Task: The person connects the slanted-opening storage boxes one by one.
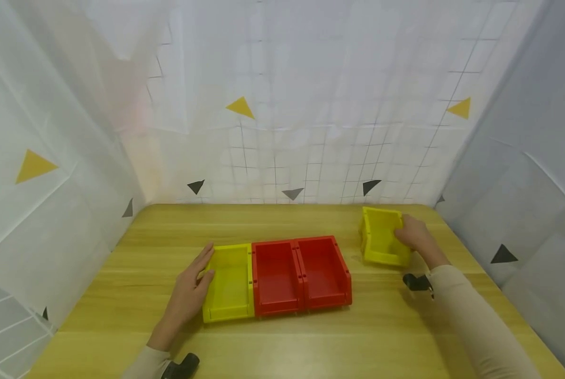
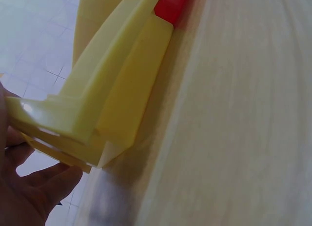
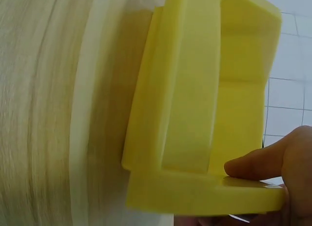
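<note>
At the right of the table, my right hand (image 1: 414, 235) grips a yellow storage bin (image 1: 382, 256) by its right wall. The thumb (image 3: 256, 163) lies over the inner side of that wall, while the other fingers are mostly hidden behind it. This bin sits slightly askew, close over the table. My left hand (image 1: 189, 288) rests against the left wall of another yellow bin (image 1: 230, 284), its fingers (image 2: 61, 182) extended along the outside. That bin stands in a row beside two red bins (image 1: 276, 276), with their low fronts facing me.
The row of bins stands mid-table on the wood-grain table (image 1: 282, 347), apart from the yellow bin at right. White sheeting (image 1: 310, 105) with yellow and dark triangles hangs behind and at both sides. A black wrist device (image 1: 181, 366) sits by the left cuff.
</note>
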Demonstrator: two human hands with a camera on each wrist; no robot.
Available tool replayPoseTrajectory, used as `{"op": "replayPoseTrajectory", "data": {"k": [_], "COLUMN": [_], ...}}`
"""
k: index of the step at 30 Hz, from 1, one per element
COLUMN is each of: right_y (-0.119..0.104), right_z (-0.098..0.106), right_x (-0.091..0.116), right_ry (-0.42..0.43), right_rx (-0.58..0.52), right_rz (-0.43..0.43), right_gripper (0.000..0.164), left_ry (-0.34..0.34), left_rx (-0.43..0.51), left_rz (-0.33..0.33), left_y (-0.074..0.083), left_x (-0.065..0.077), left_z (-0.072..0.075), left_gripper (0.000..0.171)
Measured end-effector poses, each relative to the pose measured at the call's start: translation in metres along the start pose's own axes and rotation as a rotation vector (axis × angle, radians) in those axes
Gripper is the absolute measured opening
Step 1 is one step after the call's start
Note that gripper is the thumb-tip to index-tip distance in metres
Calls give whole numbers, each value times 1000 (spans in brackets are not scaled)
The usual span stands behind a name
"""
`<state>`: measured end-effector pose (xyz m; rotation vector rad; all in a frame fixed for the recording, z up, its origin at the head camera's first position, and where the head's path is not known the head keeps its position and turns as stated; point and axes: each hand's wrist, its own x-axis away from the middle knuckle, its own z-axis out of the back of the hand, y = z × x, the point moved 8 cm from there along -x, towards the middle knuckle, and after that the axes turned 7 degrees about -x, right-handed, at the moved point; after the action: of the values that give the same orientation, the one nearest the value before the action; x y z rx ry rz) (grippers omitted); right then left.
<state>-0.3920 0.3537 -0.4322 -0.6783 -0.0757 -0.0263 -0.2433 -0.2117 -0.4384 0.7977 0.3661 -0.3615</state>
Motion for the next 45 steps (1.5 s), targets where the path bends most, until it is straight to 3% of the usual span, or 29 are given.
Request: {"op": "replayPoseTrajectory", "data": {"k": [2, 4, 12, 17, 27, 30, 34, 45], "right_y": [1, -1, -27, -43, -76, -84, -89, -99], "right_z": [1, 3, 15, 16, 16, 15, 11, 6], "right_x": [0, 2, 13, 21, 42, 48, 55, 69], "right_ry": [19, 41, 111, 97, 69, 61, 29, -8], "right_rx": [-10, -11, 4, 5, 24, 19, 15, -11], "right_rz": [9, 23, 120, 152, 209, 228, 245, 271], "right_gripper": [27, 21, 13, 16, 41, 40, 36, 50], "left_ry": [0, -1, -3, -5, -5, -10, -20, -13], "left_rx": [3, 6, 14, 15, 20, 22, 21, -3], "left_rz": [-1, -2, 4, -1, 1, 6, 3, 3], "left_y": [1, 1, 0, -1, -2, -3, -4, -13], "left_x": [0, 0, 1, 2, -1, -3, -5, -12], "left_z": [0, -1, 0, -1, 0, 1, 2, 3], "left_gripper": [52, 52, 52, 53, 50, 51, 52, 53]}}
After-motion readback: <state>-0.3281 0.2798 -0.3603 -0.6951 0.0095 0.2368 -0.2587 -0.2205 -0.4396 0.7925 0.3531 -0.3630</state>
